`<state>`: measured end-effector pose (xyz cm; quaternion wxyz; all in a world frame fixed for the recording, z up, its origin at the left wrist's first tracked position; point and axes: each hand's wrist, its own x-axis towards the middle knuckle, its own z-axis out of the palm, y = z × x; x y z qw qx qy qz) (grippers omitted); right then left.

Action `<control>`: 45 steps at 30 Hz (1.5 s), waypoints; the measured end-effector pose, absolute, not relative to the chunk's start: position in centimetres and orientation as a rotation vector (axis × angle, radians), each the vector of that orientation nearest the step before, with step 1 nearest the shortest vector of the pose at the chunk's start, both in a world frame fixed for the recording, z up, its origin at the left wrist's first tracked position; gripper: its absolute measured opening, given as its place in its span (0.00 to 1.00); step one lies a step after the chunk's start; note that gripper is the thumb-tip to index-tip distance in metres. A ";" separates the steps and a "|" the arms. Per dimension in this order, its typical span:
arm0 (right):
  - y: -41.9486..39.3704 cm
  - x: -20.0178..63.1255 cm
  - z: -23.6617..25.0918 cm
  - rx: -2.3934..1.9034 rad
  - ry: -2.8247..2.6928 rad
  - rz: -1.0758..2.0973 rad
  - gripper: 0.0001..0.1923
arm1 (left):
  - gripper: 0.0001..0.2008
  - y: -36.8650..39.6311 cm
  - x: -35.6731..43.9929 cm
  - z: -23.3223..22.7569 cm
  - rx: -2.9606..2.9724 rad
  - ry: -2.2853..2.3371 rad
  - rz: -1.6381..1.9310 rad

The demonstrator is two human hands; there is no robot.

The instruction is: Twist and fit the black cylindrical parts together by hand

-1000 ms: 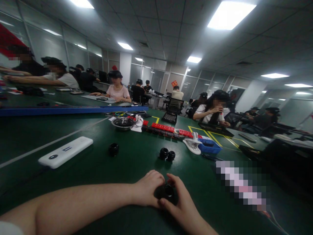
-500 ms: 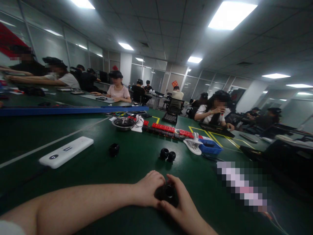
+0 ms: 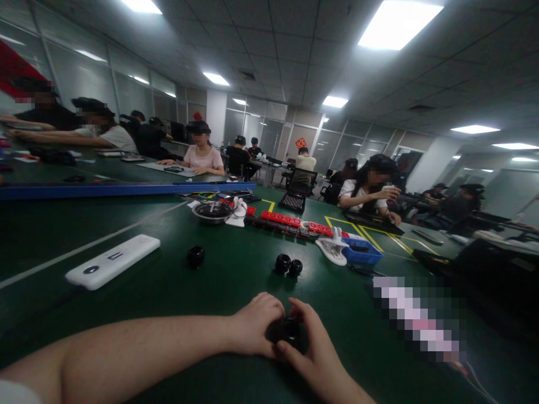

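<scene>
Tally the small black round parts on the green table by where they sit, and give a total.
Held between the left hand and right hand: 1 black round part
Lone part: 1
Touching pair: 2
Total: 4

Bright ceiling panels (image 3: 396, 25) glare white overhead, yet the green desk (image 3: 168, 280) lies dim. Wide-angle bending stretches the edges; distant people look soft, with several patches pixelated.
</scene>
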<state>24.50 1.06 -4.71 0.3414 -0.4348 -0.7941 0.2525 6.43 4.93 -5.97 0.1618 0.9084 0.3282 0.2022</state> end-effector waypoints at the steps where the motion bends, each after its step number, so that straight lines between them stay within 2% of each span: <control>1: 1.1 24.5 -4.8 -1.140 -2.051 0.653 0.28 | 0.23 5.0 6.4 -6.0 2.586 0.940 0.583; 9: 1.0 24.9 -4.8 -0.998 -2.115 0.660 0.28 | 0.27 4.9 6.5 -5.7 2.557 0.971 0.547; 20: 1.2 24.7 -4.8 -1.056 -2.091 0.635 0.28 | 0.23 5.0 6.5 -6.1 2.571 0.934 0.607; 30: 0.8 24.5 -4.0 -0.948 -2.134 0.656 0.26 | 0.24 4.9 6.5 -5.9 2.577 0.967 0.558; 45: 1.3 24.4 -4.8 -1.031 -2.076 0.630 0.25 | 0.20 4.9 6.6 -5.7 2.599 0.956 0.561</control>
